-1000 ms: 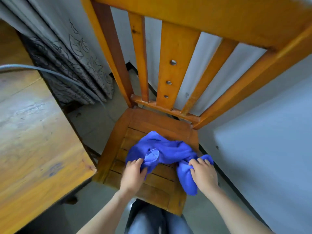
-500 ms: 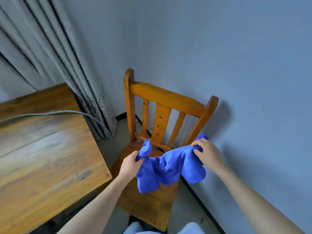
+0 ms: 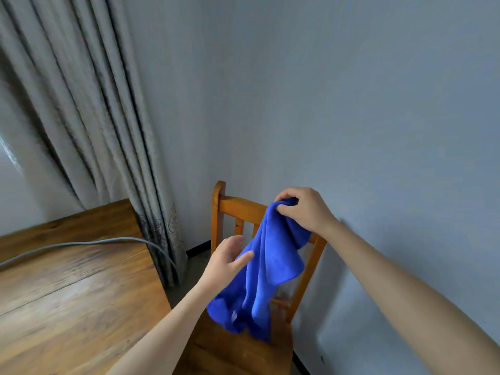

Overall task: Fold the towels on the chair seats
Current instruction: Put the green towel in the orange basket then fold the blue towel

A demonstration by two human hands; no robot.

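To your left, a wooden table [image 3: 70,288], grain worn pale in patches. Grey cable [image 3: 81,243] runs across it and drops off its far edge. Grey pleated curtain [image 3: 89,109] behind. Pale blue-grey wall [image 3: 351,104] ahead.

Chair [image 3: 220,212]: stands against the wall [image 3: 351,104], back toward the corner. Worktop [image 3: 67,293]: left of the chair, just beside its seat. Cable [image 3: 81,243]: lies across the worktop and drops off its far right edge. Curtain [image 3: 81,104]: hangs behind the worktop, left of the chair. Towel [image 3: 265,266]: hangs above the seat, in front of the chair back, top edge in the right hand [image 3: 303,209]. Left hand [image 3: 227,262]: at the towel's left side, touching it.
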